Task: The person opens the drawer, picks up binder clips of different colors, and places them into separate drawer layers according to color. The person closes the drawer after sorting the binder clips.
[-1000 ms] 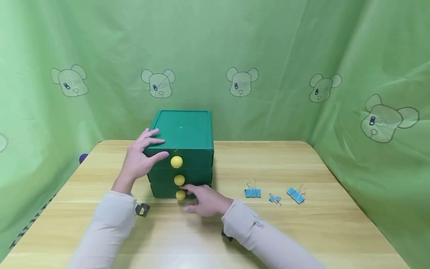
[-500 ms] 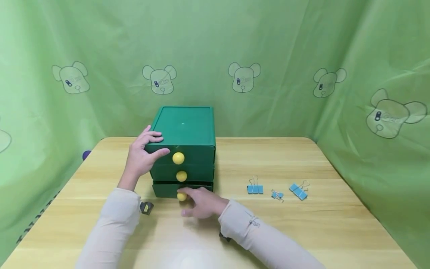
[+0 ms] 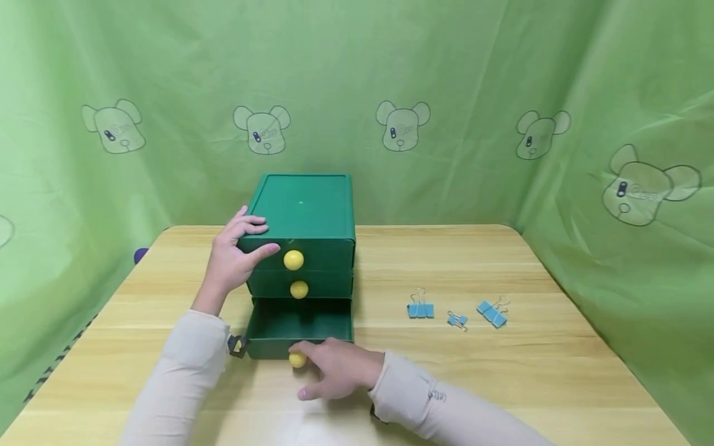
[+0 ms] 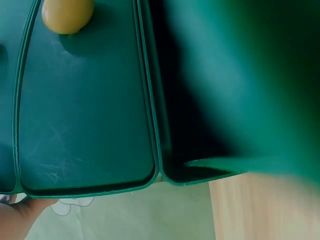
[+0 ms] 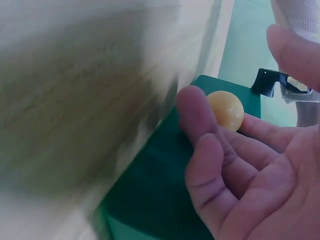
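A green three-drawer box stands on the table, with a round yellow knob on each drawer. Its bottom drawer is pulled well out, and the inside that shows is bare. My right hand has its fingers hooked round the bottom knob, thumb held away from it. At the upper left front corner of the box rests my left hand, fingers on the top and thumb along the front. The left wrist view shows the middle drawer's knob and the blurred drawer beside it.
Right of the box lie several blue binder clips: one upright, a small one and a tilted one. A green curtain with bear-head prints hangs behind and beside the wooden table.
The bottom drawer has gone from shut to well out toward me, its knob moving with my right hand. My left hand has stayed on the box corner. The clips lie as before.
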A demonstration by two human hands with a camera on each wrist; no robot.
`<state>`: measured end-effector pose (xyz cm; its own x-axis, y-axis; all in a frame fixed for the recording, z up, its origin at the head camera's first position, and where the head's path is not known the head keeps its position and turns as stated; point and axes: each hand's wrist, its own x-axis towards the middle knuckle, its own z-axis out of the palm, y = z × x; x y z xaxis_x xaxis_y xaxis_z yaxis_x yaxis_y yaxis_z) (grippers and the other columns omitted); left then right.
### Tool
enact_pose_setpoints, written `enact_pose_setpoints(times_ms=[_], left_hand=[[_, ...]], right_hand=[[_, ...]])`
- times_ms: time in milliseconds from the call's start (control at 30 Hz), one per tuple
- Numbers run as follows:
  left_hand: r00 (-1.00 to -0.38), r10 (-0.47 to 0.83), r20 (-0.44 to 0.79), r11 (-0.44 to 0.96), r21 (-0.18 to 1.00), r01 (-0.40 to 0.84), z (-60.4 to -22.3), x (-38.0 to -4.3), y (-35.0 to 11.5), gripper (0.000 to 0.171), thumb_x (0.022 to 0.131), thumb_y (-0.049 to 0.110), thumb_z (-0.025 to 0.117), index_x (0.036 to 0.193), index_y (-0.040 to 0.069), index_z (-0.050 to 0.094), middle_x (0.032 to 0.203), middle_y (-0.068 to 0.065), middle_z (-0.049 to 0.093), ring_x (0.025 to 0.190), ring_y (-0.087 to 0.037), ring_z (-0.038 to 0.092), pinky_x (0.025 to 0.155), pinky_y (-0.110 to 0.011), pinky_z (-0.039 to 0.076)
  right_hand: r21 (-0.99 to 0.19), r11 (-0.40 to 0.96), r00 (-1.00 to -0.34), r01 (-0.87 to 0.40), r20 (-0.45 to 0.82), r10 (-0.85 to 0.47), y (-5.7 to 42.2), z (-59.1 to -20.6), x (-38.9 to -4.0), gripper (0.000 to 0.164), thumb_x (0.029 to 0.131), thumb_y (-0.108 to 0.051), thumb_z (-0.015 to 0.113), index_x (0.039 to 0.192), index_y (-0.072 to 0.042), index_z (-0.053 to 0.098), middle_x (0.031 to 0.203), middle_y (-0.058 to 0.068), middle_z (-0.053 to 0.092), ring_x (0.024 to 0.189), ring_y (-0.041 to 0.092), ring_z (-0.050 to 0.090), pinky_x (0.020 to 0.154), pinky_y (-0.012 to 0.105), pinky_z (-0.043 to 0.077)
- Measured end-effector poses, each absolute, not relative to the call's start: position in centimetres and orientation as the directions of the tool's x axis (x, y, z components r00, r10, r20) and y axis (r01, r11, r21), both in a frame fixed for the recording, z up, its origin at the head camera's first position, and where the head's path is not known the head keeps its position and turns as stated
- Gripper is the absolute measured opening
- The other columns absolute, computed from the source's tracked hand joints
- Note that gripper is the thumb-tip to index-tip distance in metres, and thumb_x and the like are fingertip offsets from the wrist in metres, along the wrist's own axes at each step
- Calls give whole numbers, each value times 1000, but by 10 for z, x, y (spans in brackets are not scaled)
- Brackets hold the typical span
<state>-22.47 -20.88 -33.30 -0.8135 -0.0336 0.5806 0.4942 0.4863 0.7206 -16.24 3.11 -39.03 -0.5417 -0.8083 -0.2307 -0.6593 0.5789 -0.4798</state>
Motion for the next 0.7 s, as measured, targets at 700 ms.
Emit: enact_pose_setpoints(times_ms=[700], left_hand=[[-844,114,524,518,694,501,-328,-222,-221,32,87,11,74,115,-1,64,134,-15,53,146,-24,15,113,-56,13]], right_hand=[[-501,495,-452,-710,-215,-865,37,-387,-150,64,86,-39,73,140,-15,46,86,-11,58,61,2,50,66,18,43]])
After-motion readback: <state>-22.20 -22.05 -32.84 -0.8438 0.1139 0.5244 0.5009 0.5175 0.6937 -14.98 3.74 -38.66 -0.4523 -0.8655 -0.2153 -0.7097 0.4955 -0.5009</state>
